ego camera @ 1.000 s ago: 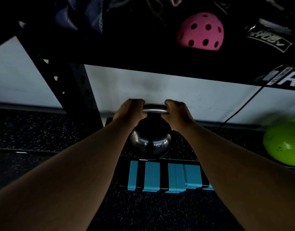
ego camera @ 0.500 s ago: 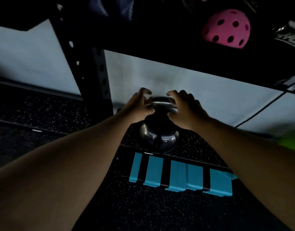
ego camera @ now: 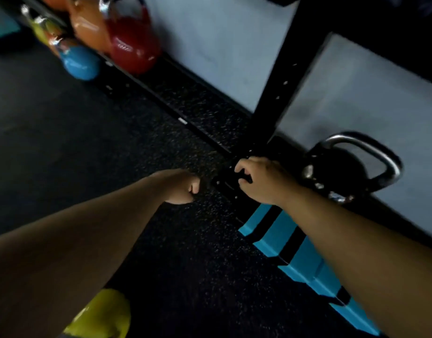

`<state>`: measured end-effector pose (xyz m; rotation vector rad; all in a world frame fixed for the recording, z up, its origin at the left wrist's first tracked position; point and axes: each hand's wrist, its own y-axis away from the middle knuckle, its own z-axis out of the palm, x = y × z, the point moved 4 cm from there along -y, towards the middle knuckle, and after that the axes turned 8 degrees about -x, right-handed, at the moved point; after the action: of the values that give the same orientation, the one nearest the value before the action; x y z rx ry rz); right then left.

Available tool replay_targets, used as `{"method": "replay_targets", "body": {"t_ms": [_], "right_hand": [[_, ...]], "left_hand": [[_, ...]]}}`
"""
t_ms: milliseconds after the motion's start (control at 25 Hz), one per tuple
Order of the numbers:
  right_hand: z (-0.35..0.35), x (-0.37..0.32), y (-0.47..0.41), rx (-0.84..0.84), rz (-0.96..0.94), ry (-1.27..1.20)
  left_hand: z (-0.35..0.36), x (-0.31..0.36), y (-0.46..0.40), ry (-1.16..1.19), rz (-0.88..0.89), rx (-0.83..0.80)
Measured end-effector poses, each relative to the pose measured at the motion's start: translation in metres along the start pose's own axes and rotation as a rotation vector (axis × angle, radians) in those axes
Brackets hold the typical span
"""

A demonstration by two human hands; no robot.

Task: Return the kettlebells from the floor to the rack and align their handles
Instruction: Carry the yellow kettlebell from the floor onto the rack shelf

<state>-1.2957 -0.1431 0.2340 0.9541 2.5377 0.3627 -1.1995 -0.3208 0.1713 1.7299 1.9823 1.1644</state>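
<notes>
A black kettlebell (ego camera: 337,172) with a steel handle (ego camera: 371,152) stands on the rack's low shelf at the right, against the pale wall. My right hand (ego camera: 261,180) hovers left of it near the base of the rack's black upright (ego camera: 281,76), fingers curled and holding nothing. My left hand (ego camera: 183,186) hangs over the floor in a loose fist, empty. Further along the shelf at the upper left stand a red kettlebell (ego camera: 132,45), an orange kettlebell (ego camera: 88,25) and a blue kettlebell (ego camera: 80,63).
Blue and black striped edging (ego camera: 295,245) runs along the shelf front at the lower right. Speckled black rubber floor (ego camera: 88,154) fills the left and middle. A yellow-green object (ego camera: 105,315) sits at the bottom edge. More kettlebells (ego camera: 41,28) trail off at the far upper left.
Both hands have come off the black kettlebell's handle and moved left. The view has swung left and tilted, bringing the coloured kettlebells into sight.
</notes>
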Motion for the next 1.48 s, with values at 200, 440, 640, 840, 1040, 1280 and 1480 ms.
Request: {"method": "replay_targets", "body": {"t_ms": [200, 440, 640, 840, 1040, 1280, 1480], "right_hand": [[0.135, -0.14, -0.005, -0.328, -0.097, -0.054], [0.292, -0.258, 0.006, -0.548, -0.032, -0.118], [0.423, -0.305, 0.02, -0.736, 0.001, -0.149], [0.503, -0.318, 0.022, -0.831, 0.015, -0.226], [0.519, -0.314, 0.016, -0.967, 0.037, -0.256], [0.482, -0.308, -0.002, -0.758, 0.045, -0.276], [0.398, -0.298, -0.01, -0.652, 0.041, -0.252]], "left_hand": [[0.133, -0.16, 0.093, 0.095, -0.221, -0.138], [0.278, -0.279, 0.17, 0.072, -0.249, -0.26], [0.37, -0.322, 0.172, 0.062, -0.177, -0.248], [0.433, -0.32, 0.132, -0.082, 0.002, -0.296], [0.445, -0.312, 0.103, -0.018, 0.022, -0.313], [0.411, -0.305, 0.103, 0.175, -0.016, -0.216], [0.343, -0.276, 0.11, 0.253, 0.005, -0.1]]}}
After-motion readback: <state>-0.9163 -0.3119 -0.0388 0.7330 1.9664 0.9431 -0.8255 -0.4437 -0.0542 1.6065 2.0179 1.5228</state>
